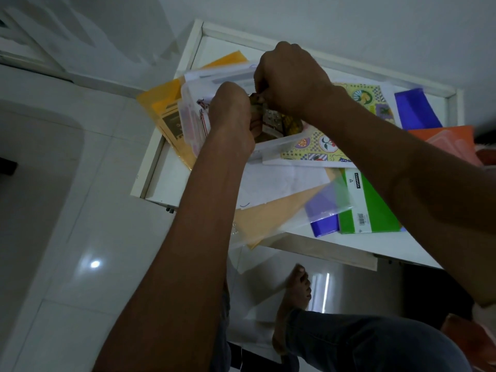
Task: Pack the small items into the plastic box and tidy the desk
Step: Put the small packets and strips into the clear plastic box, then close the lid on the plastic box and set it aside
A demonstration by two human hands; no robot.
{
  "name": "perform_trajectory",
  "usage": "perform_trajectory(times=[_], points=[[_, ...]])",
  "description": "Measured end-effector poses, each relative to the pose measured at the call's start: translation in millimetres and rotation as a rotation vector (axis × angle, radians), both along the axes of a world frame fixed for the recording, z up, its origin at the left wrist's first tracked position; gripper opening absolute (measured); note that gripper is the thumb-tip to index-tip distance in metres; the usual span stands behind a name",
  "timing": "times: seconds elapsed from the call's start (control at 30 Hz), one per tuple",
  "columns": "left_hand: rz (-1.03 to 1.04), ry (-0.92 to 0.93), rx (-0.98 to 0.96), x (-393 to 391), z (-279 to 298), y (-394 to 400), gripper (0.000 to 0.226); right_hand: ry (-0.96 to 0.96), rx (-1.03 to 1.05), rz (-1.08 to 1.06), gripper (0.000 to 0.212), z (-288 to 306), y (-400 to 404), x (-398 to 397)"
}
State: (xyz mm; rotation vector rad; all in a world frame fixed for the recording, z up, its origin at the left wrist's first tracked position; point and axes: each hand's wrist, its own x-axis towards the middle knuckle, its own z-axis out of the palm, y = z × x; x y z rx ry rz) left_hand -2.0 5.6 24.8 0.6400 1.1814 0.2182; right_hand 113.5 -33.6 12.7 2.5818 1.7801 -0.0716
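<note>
The box [271, 145] is clear plastic and sits on top of loose papers in the back left part of the desk [418, 249]. Its long axis runs from the left rear toward the right front, with the near long wall facing me and its left end [188, 116] over a yellow folder [171, 116]. Inside it lie small items [279, 124], brownish and yellow, too blurred for me to count or name.

My left hand [232, 116] is curled over the box's middle, knuckles up, fingers bent down into the box; what they pinch I cannot tell. My right hand [291, 76] is clenched just beside it, touching it, fingertips closed on a small brown thing [255, 99] between the two hands.

Under and right of the box lies one patterned notebook [319, 147] with fruit pictures. Nearer me lie white sheets [279, 183], one tan folder [271, 216], one green pad [367, 202] with a barcode, and one purple folder [323, 224] partly under a clear sleeve. At the right rear lie another purple folder [417, 108] and one orange folder [451, 143].

The desk is white with a raised rim [322, 53], set against a white wall [349, 22]. The floor [88, 237] is glossy white tile. My bare foot [295, 296] and jeans leg [370, 342] show below the desk edge.
</note>
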Motion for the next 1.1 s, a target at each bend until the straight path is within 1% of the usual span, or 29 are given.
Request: perform_trajectory(times=[0.13,0.23,0.3,0.37,0.43,0.5,0.57,0.6,0.67,0.7,0.77,0.83,0.9,0.97,1.03,1.1], points=[[0.013,-0.017,0.017,2.2,0.0,0.3,0.028,-0.066,0.035,-0.032,0.026,0.9,-1.4,-2.4],[0.007,0.010,0.048,4.8,-1.9,1.4,0.034,-0.113,0.013,-0.026,0.026,3.5,-2.8,-6.6],[-0.018,0.026,0.089,1.7,-1.6,-1.6,0.032,-0.112,-0.036,-0.021,0.026,3.8,-7.0,-9.4],[-0.033,0.021,0.085,0.1,-1.9,-2.4,0.031,-0.092,-0.042,-0.013,0.023,3.3,-11.8,-9.9],[-0.035,0.033,0.107,-0.1,-2.2,-2.5,0.029,-0.044,0.040,-0.024,0.024,5.4,-16.2,-7.0],[-0.012,0.055,0.139,0.9,-2.9,-1.8,0.027,0.041,0.182,-0.063,0.027,11.1,-27.5,-0.9],[0.010,0.102,0.196,4.3,-5.1,-0.2,0.028,0.120,0.351,-0.143,0.022,19.0,-48.9,5.6],[0.005,0.123,0.265,7.2,-7.9,0.2,0.027,0.150,0.438,-0.191,0.020,22.0,-62.5,7.2],[0.004,0.222,0.429,11.1,-8.1,-3.4,0.026,0.203,0.574,-0.288,0.022,20.3,-88.6,2.5],[-0.032,0.289,0.571,12.4,-7.4,-8.1,0.028,0.231,0.604,-0.345,0.025,16.1,-100.7,-2.7],[0.003,0.248,0.726,12.4,-2.2,-24.7,0.032,0.299,0.606,-0.456,0.027,0.8,-121.4,-15.5],[0.042,0.177,0.885,16.1,1.6,-34.9,0.031,0.385,0.584,-0.511,0.026,-14.9,-138.7,-27.1],[-0.057,0.027,0.969,24.5,0.8,-51.0,0.031,0.431,0.540,-0.544,0.031,-25.8,-151.9,-33.1],[-0.243,-0.134,0.983,34.5,-0.6,-75.8,0.030,0.423,0.480,-0.549,0.035,-32.4,-161.4,-34.8],[-0.457,-0.206,0.971,44.3,-7.1,-103.7,0.031,0.402,0.451,-0.528,0.026,-36.2,-170.7,-36.1],[-0.636,-0.210,0.975,51.2,-15.2,-129.9,0.036,0.360,0.438,-0.540,0.021,-34.9,-187.8,-34.0]])
